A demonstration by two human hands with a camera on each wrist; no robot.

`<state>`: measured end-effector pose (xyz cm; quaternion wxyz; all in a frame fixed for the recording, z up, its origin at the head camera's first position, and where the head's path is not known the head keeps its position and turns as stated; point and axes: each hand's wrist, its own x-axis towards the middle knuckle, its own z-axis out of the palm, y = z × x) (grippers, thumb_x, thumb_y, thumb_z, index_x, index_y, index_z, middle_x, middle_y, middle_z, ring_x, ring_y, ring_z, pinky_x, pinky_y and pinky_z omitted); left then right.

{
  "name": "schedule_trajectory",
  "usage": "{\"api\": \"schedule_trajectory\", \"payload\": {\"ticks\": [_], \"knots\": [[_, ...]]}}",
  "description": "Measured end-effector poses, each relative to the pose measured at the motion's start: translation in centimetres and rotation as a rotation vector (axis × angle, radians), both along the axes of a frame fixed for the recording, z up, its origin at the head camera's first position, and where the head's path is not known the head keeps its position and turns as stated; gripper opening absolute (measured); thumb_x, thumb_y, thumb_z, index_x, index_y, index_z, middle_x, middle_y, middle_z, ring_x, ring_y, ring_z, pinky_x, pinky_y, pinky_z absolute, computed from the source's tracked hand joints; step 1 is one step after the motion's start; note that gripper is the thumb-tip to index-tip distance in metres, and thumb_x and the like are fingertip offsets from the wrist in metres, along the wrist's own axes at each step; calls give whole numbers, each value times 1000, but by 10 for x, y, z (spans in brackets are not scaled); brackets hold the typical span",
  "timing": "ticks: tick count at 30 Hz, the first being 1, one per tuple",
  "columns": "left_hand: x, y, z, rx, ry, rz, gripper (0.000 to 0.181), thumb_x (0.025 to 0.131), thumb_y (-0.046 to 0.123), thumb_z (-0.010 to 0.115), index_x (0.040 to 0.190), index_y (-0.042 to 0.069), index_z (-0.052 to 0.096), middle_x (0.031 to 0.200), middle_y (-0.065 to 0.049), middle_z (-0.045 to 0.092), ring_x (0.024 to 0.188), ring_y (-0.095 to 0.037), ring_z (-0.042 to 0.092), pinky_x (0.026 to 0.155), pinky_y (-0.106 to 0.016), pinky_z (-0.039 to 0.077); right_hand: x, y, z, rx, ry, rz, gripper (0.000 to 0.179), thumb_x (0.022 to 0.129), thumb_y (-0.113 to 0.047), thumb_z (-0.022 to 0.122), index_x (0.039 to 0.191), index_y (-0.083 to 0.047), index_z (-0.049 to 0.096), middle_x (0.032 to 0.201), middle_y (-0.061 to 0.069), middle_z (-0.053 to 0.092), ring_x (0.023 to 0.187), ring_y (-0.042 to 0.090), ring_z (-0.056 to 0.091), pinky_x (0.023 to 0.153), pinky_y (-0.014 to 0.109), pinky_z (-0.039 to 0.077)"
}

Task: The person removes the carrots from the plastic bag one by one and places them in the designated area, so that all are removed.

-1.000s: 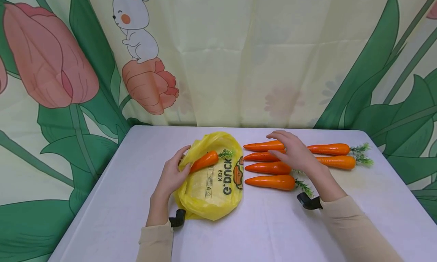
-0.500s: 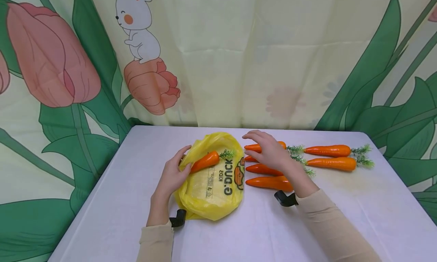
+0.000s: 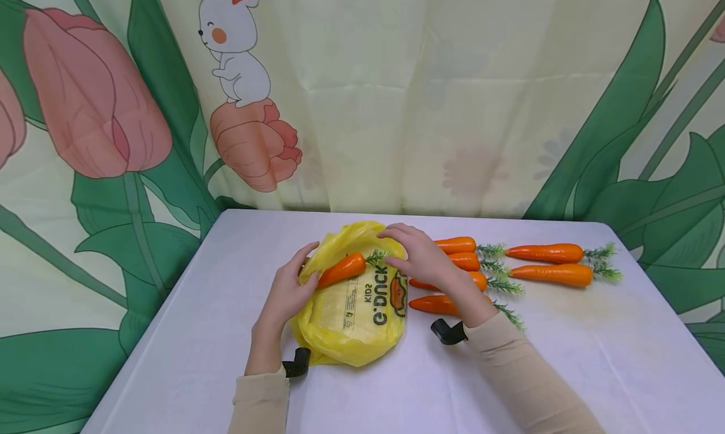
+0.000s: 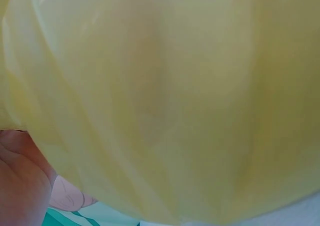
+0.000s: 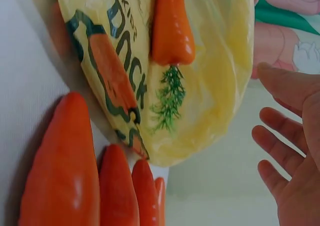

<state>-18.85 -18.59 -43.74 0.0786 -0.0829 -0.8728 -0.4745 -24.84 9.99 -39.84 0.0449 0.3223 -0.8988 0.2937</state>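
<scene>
A yellow plastic bag (image 3: 345, 352) with dark lettering and a duck print lies with its mouth spread on the table. One orange carrot (image 3: 347, 269) with a feathery green top rests inside it, tip toward my left hand (image 3: 287, 292). That hand pinches the bag's left rim between thumb and fingers; the yellow film fills the left wrist view. Over the bag's upper right edge hovers my right hand (image 3: 421, 255), its fingers loosely bent and holding nothing. In the right wrist view this hand (image 5: 295, 136) is apart from the bag (image 5: 220, 111) and from the carrot's leafy top.
Several carrots (image 3: 435, 304) lie in a column right of the bag, tips toward it, partly hidden by the right forearm. Farther right are two more carrots (image 3: 552, 274). The white table (image 3: 385, 402) ends at a patterned curtain (image 3: 362, 138) behind.
My right hand has moved left, from over the carrots to the bag's upper right edge, with nothing in it. My left hand keeps its hold on the bag, which stays in place.
</scene>
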Motion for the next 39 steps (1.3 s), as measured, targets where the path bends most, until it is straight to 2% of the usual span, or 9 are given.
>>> {"api": "schedule_trajectory", "payload": {"ticks": [8,18,33,39], "knots": [[0,0,0,-1,-2,-4,59,94,4,63,150,11,47,113,-12,64,97,-27,61,87,-45,55,-1,-18,-8,-3,-41,38,46,92,-18,75,135,-11,62,141,8,55,132,31,49,110,51,37],[-1,1,-1,6,-11,4,57,94,4,64,149,13,50,112,-11,64,99,-27,61,89,-46,55,-7,-42,-22,3,-24,96,46,90,-18,78,133,-7,63,137,8,58,130,27,49,111,46,38],[-2,3,-5,104,-8,3,48,96,12,67,143,15,56,108,-10,65,94,-26,61,85,-42,55,-15,-64,-38,159,42,123,50,90,-24,78,135,-9,63,138,9,59,130,29,50,112,43,36],[-4,5,-8,143,-21,5,47,97,13,68,142,16,56,111,-10,66,95,-26,62,82,-41,56,-15,-70,-42,216,24,116,52,90,-26,77,138,-12,62,142,8,56,133,28,48,113,42,35]]}}
